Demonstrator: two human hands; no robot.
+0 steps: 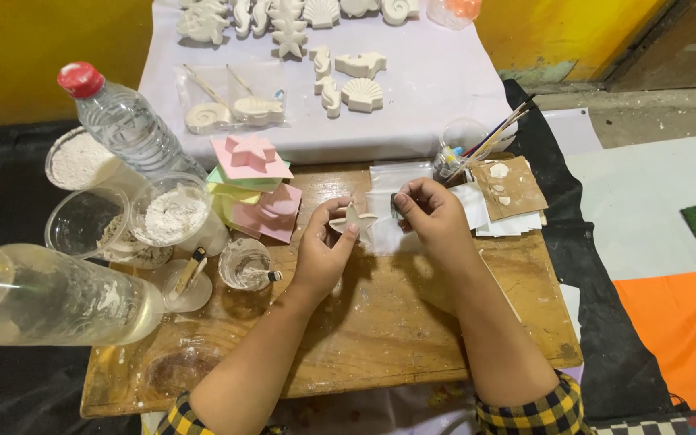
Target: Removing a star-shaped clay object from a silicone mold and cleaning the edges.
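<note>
My left hand point(325, 250) pinches a small white plaster starfish point(356, 219) between thumb and fingers, above a wooden board point(380, 330). Close beside it, my right hand point(432, 216) has its fingers closed on a small dark piece point(395, 206) held against the starfish's right edge; I cannot tell what the piece is. Clear plastic bags point(384, 181) lie on the board just behind both hands.
Pink and green silicone moulds point(253, 181) are stacked at left. Cups of white powder point(172, 216), a small cup with a stick point(245, 266) and two water bottles point(126, 121) crowd the left. Brushes in a cup point(465, 145), sandpaper pieces point(509, 189), and several plaster sea shapes point(360, 93) on white cloth behind.
</note>
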